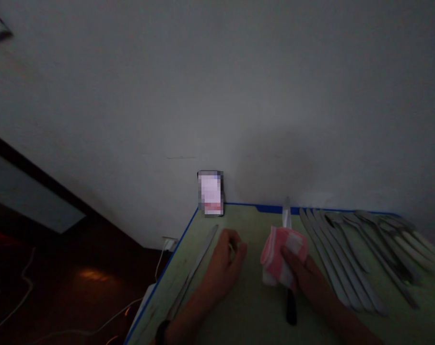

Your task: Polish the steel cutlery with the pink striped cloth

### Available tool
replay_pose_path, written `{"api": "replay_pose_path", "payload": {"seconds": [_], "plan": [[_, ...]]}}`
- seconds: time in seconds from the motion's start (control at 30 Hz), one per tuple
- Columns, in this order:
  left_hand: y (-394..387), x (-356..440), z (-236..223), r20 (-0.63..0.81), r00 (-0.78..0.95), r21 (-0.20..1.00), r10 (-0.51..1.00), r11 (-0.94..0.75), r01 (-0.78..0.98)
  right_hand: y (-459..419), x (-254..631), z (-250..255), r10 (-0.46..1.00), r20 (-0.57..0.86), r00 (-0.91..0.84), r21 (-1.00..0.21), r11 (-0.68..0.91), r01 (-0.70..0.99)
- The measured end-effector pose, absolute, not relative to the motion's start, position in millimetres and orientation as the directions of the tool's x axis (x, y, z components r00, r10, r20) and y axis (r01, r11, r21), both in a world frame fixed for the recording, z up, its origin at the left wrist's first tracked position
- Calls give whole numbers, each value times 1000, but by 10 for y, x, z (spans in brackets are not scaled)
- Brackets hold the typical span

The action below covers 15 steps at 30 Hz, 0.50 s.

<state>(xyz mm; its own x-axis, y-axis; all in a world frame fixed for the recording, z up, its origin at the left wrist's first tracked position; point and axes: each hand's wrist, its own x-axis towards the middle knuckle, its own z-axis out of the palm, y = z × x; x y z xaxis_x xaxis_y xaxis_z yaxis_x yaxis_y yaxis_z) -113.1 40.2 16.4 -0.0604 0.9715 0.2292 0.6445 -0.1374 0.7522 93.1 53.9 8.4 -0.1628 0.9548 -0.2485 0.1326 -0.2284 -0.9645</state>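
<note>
My right hand [305,275] grips a pink-and-white cloth [278,254] wrapped around the middle of a knife. The knife's blade [287,215] sticks out above the cloth, and its black handle [291,309] shows below. To the left, my left hand [229,261] hovers over the table, fingers curled in towards the thumb with nothing visible between them. A single table knife [199,256] lies beside it, its lower end partly behind my left forearm. Several metal knives [334,268] lie in a row just right of my right hand.
Spoons and forks [379,258] lie further right, with white-handled cutlery [415,239] at the far right. A phone [210,194] leans against the wall [148,96] at the back corner of the blue-edged greenish table [253,306]. White cables [76,330] run along the dark floor at left.
</note>
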Motion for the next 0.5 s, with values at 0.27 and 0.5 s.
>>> {"api": "replay_pose_path", "payload": {"seconds": [0.27,0.5], "plan": [[92,-458,72,-90,294,801,952,-106,590,684,897,51,966,-254,38,-966,-251,-64],[248,-373,10,-92,325,909,941,-53,413,929,650,-92,969,-246,32,-918,-223,-328]]}}
